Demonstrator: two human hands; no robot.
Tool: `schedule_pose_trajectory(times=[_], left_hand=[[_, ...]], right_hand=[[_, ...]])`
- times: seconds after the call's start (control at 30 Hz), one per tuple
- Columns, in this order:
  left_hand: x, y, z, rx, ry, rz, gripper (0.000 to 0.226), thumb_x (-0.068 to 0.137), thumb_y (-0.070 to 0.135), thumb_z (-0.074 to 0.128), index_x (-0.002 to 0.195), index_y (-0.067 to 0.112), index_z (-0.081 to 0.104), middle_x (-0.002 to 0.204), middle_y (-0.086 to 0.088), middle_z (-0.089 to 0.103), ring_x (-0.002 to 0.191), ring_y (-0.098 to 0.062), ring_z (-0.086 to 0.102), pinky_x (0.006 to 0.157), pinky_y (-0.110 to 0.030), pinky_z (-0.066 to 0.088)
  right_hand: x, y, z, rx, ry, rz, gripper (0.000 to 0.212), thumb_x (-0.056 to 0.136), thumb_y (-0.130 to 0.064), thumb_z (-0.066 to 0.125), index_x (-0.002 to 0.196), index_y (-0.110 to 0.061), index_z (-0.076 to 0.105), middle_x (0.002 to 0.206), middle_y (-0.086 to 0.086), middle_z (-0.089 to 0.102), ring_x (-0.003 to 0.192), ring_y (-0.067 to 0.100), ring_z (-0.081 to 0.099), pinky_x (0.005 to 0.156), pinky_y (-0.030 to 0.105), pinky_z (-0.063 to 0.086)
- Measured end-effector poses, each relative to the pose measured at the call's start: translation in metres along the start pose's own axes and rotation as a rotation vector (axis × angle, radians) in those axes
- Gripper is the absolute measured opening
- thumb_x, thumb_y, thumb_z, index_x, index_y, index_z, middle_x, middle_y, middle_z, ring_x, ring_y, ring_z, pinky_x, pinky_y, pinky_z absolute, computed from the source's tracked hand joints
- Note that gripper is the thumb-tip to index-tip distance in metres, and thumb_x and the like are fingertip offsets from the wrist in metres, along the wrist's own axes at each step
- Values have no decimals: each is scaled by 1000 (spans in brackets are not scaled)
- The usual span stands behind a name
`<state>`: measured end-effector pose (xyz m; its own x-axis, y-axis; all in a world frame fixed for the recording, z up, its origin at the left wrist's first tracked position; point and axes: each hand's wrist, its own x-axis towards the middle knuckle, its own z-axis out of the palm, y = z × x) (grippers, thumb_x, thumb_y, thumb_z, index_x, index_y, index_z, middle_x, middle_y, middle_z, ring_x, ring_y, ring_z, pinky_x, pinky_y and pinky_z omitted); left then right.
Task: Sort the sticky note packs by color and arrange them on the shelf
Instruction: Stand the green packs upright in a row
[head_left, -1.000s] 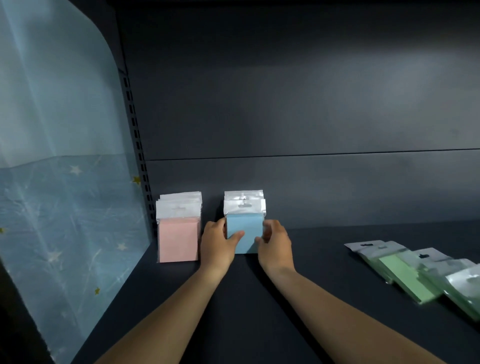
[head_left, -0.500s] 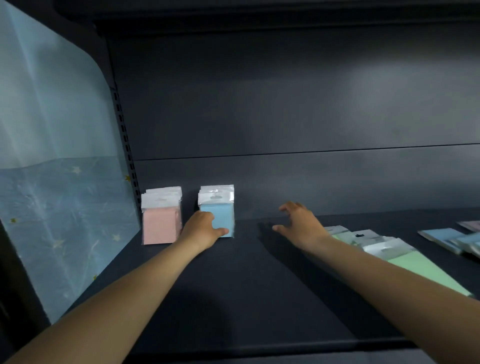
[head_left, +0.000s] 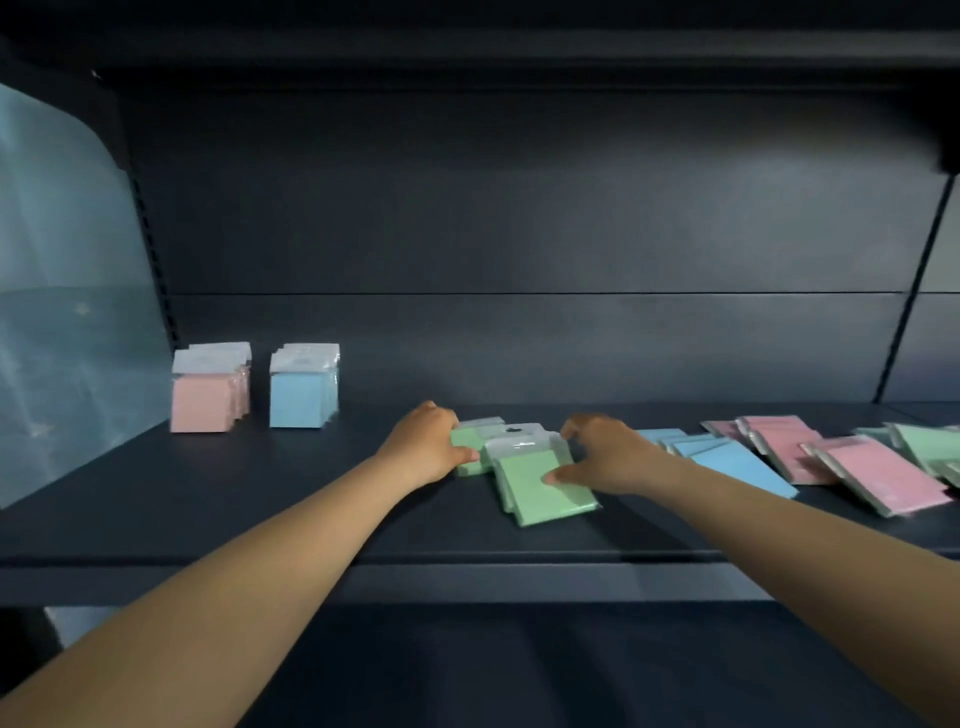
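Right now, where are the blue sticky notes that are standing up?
In the head view, the upright blue stack stands at the shelf's back left, just right of the pink stack, left of both hands.

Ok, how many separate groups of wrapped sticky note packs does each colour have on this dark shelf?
Pink: 2, pink upright stack, pink flat spread
Blue: 2, blue upright stack, blue flat spread
Green: 2, green middle pile, green far-right packs
Total: 6

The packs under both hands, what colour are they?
Light green, with clear hang-tab tops, seen in the head view.
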<state>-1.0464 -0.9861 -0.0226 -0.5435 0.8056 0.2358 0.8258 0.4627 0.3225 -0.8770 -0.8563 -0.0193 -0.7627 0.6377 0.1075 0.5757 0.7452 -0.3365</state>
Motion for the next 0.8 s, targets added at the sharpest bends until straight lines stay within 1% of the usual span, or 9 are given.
schedule_pose_trajectory(times=[0.13,0.2,0.3,0.37,0.43,0.5,0.63,0.7,0.8], left_hand=[[-8,27,17,-79,-24,-76,41,82,43,66,111,14,59,113,-2,52,106,-19,52,88,-27,40],[-10,33,23,-190,-52,-155,48,79,45,69,114,13,60,115,1,56,105,-18,55,85,-24,41],[-16,39,30,-322,-69,-251,56,75,44,74,119,13,58,118,2,55,110,-18,56,86,-23,42],[-19,42,34,-445,-65,-313,60,69,42,79,117,14,56,118,2,56,109,-20,59,92,-29,48],[-21,44,38,-580,-74,-354,48,69,33,81,105,15,54,108,0,59,97,-18,63,89,-34,53],[-25,46,37,-770,-87,-384,26,75,18,78,86,17,53,95,0,62,81,-11,62,75,-26,55],[-29,39,34,-990,-75,-487,16,76,7,75,79,12,61,88,-3,68,74,-10,63,66,-20,51],[-31,32,33,-1069,-73,-533,13,79,0,71,86,8,63,90,-6,68,74,-12,65,64,-22,53],[-37,21,28,-1182,-34,-578,14,84,-7,61,81,6,60,83,-8,66,63,-12,66,61,-26,56]], right_hand=[[-4,16,5,146,-89,71,41,72,-46,76,88,-12,59,82,-1,58,75,14,54,58,23,39],[-3,19,9,280,-123,110,35,71,-39,79,74,-13,57,72,1,57,66,14,54,63,25,47],[-2,22,10,445,-139,149,29,72,-25,80,80,-11,56,76,7,57,69,18,57,82,34,54],[-4,22,9,547,-129,158,24,75,-15,78,81,-9,55,78,7,57,71,18,57,82,32,54],[-4,20,8,688,-91,155,18,75,-7,77,81,-8,59,81,7,61,78,19,61,84,33,55],[-4,15,5,789,-55,134,17,74,-4,77,80,-8,62,87,8,65,84,21,63,88,36,54],[-6,8,11,861,-72,102,15,76,-4,76,82,-7,62,77,4,62,69,15,57,71,27,52],[-6,11,16,858,-89,97,13,78,-9,74,80,-1,64,76,7,62,69,16,57,75,28,51],[-4,14,17,687,2,111,38,76,-27,76,93,5,65,81,6,59,74,17,55,73,28,46]])
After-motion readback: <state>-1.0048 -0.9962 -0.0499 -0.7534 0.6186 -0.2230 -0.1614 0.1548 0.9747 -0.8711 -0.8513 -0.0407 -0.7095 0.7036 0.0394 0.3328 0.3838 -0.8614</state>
